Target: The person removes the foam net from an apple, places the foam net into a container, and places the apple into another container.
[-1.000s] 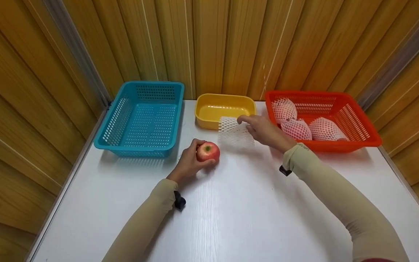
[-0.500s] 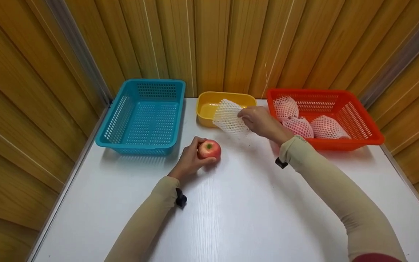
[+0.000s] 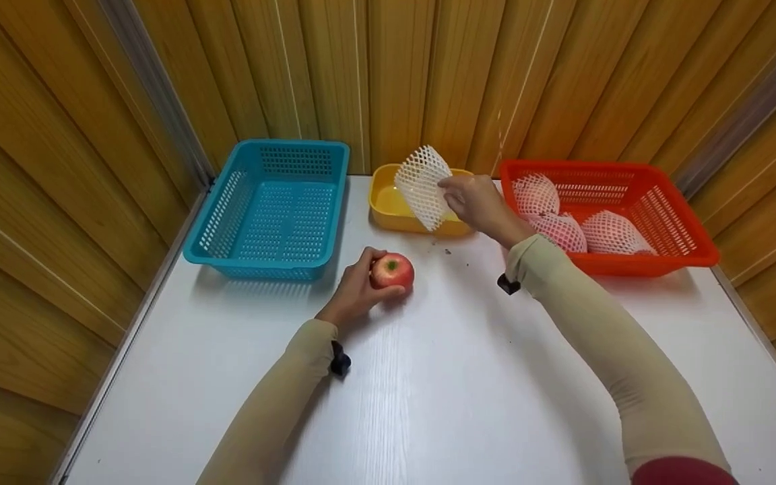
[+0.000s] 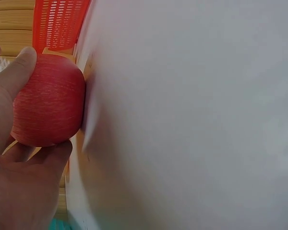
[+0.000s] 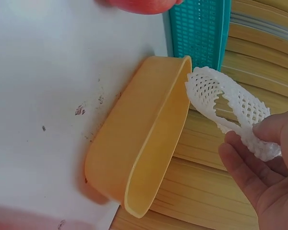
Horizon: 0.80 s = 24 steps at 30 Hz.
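Observation:
A red apple point(image 3: 395, 272) rests on the white table, its stem end facing up. My left hand point(image 3: 357, 286) grips it from the left, thumb on the near side and fingers on the far side; the left wrist view shows the bare red skin of the apple point(image 4: 50, 103) close up. With thumb and fingers my right hand point(image 3: 479, 202) pinches a white foam net sleeve point(image 3: 423, 185), held up over the yellow tub point(image 3: 388, 217). In the right wrist view the foam net sleeve point(image 5: 230, 103) hangs hollow beside the tub's opening, apart from the rim.
At the left stands a blue-green basket point(image 3: 331, 249). A red basket point(image 3: 684, 252) at the right holds apples in net sleeves point(image 3: 610, 232). Small dark specks point(image 5: 79, 110) lie on the table in front of the tub. Wood-look panels point(image 3: 395, 81) rise behind.
My right hand has lifted the foam net sleeve from the table beside the apple, up and away to over the yellow tub. The left hand keeps its grip on the apple in place.

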### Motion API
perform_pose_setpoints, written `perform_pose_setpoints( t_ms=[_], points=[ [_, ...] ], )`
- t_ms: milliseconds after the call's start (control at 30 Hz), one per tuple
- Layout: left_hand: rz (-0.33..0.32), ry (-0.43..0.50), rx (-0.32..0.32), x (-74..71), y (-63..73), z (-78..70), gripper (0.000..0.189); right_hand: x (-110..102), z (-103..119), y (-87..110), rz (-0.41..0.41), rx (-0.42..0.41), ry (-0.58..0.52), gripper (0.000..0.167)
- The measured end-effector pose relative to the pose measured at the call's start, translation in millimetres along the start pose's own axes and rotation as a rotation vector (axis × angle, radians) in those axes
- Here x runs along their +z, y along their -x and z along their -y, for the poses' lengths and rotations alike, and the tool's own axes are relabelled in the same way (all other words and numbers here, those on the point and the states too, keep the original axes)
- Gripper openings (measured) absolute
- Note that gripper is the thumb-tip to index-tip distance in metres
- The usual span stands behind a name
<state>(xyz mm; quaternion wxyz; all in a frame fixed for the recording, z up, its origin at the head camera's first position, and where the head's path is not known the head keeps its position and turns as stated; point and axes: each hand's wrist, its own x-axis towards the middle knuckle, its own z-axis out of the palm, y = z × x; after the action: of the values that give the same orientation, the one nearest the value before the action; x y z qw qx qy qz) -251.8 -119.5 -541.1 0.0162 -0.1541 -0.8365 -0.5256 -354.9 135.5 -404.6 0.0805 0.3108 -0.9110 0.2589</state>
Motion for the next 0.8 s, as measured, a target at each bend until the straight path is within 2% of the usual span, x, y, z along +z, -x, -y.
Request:
perform_pose_setpoints(
  t_ms=[167,300,533,800],
  points=[
    [0.003,0.003,-0.027,0.0,0.6,0.2,0.065,3.4,-4.5,-9.7,0.009,0.098,-0.029,0.032],
    [0.007,-0.003,-0.010,0.3,-0.8,-0.5,0.065,5.2,-10.7,-16.9,0.010,0.178,-0.050,0.034],
    [0.006,-0.007,-0.031,0.0,-0.8,-2.6,0.064,12.0,-21.9,-29.5,0.063,0.259,-0.080,0.039],
    [0.009,0.011,0.013,0.3,0.3,-0.2,0.065,21.1,-32.4,-36.8,0.147,0.369,-0.188,0.046]
  ],
)
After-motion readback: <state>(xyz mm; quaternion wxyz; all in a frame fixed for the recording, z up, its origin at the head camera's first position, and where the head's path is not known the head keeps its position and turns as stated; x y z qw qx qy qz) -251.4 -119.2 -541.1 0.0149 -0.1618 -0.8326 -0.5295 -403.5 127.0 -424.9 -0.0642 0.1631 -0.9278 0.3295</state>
